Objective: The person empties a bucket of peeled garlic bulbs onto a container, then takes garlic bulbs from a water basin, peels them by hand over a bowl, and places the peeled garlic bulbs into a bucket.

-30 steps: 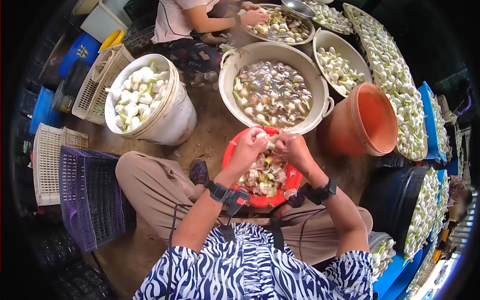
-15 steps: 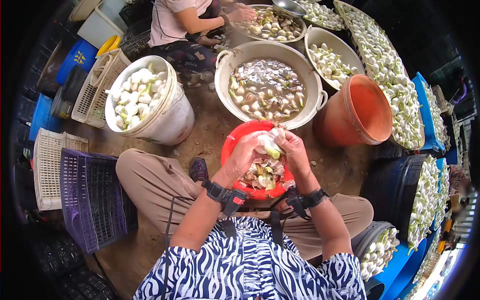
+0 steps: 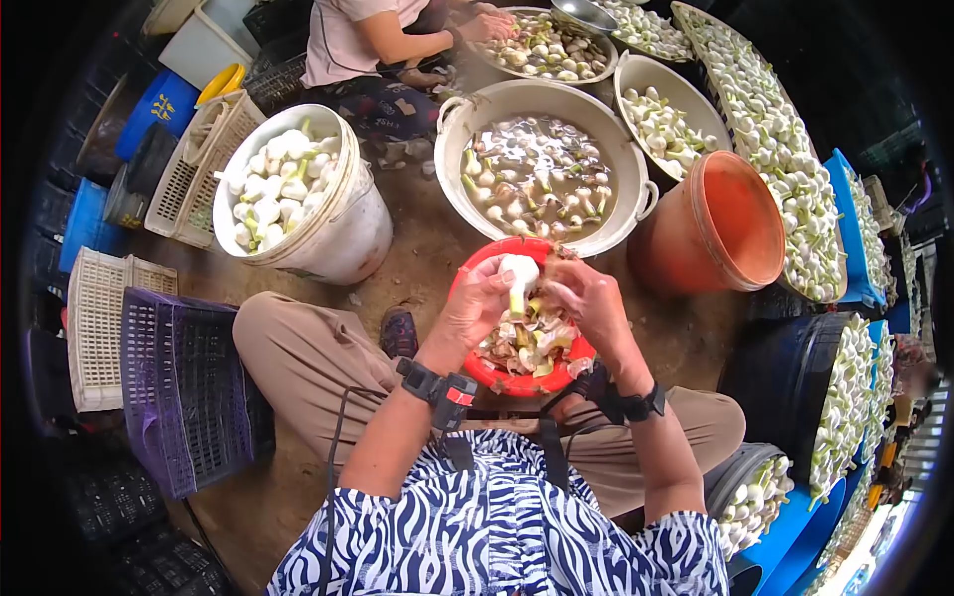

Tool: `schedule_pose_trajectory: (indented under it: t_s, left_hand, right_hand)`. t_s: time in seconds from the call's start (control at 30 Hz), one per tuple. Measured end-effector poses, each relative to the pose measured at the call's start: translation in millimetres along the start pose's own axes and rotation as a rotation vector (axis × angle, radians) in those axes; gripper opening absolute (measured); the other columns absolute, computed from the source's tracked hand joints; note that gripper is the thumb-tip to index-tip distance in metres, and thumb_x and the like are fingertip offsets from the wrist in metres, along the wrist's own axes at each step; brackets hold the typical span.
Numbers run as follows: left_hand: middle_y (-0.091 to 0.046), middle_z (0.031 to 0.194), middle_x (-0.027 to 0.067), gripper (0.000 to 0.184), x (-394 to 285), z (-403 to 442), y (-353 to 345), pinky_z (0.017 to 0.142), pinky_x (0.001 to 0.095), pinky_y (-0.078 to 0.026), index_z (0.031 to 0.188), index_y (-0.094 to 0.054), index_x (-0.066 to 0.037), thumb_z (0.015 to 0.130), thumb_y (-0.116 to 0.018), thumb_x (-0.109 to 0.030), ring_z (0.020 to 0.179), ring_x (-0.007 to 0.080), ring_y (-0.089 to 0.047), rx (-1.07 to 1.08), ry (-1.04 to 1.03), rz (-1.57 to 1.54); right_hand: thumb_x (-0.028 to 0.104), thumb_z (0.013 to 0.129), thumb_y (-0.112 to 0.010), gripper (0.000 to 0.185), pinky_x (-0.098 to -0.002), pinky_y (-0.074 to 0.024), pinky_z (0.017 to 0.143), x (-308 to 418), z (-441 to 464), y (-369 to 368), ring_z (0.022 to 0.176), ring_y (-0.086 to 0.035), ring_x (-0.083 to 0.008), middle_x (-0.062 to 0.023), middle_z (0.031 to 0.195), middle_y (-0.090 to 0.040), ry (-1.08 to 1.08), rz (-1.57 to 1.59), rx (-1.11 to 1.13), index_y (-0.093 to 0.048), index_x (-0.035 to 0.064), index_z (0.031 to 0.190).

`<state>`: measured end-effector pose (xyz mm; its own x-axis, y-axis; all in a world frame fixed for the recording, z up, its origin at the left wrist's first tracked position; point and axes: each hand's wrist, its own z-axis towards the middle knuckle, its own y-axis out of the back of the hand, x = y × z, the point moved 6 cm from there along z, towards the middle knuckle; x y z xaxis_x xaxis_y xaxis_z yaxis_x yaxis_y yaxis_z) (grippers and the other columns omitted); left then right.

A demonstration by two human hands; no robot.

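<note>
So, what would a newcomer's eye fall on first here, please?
Probably the white garlic bulb in the left hand, over a red basin of peelings. Beyond sits a wide pale basin of bulbs in water; left of that stands a white bucket filled with more bulbs.

No wording can be read with certainty. Yellow marks [image 3: 164,107], which look like written characters, stand on the side of a blue tub [image 3: 149,127], too small to make out. Pale lettering [image 3: 397,105] is printed on the dark trousers [image 3: 356,107] of the person seated opposite, too blurred to spell out.
</note>
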<state>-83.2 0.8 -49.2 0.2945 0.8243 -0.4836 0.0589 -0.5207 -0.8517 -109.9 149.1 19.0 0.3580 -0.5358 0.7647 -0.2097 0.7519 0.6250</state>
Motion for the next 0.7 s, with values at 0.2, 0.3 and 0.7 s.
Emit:
schedule_pose_trajectory:
  t_s: [0.2,0.3,0.7]
  left_hand:
    - [-0.062,0.105,0.0097,0.038,4,-1,4,0.087,0.0309,-0.05,0.114,-0.052,-0.001,0.08,-0.067,-0.008,0.095,0.0168,-0.061,-0.082,-0.116,0.216]
    - [-0.063,0.103,0.0082,0.037,3,-5,-3,0.084,0.0305,-0.05,0.113,-0.053,-0.001,0.08,-0.068,-0.01,0.093,0.0164,-0.061,-0.037,-0.135,0.159]
    - [-0.06,0.09,0.0022,0.038,15,3,7,0.06,0.0204,-0.051,0.113,-0.052,-0.003,0.089,-0.06,-0.032,0.069,0.0094,-0.06,-0.124,-0.137,0.333]
  right_hand:
    - [0.011,0.08,-0.062,0.014,-0.0338,-0.0455,0.055,14,10,-14,0.059,-0.06,-0.0255,-0.0149,0.071,-0.063,0.074,-0.026,-0.013,-0.06,-0.0011,0.074]
    - [0.01,0.078,-0.061,0.012,-0.0326,-0.044,0.052,20,7,-12,0.052,-0.057,-0.0203,-0.0142,0.062,-0.058,0.158,-0.329,-0.154,-0.061,0.0012,0.07]
    - [0.019,0.078,-0.071,0.034,-0.0294,-0.0414,0.049,10,-1,-19,0.052,-0.052,-0.0128,-0.0051,0.058,-0.053,-0.026,0.173,-0.065,-0.058,0.0014,0.104]
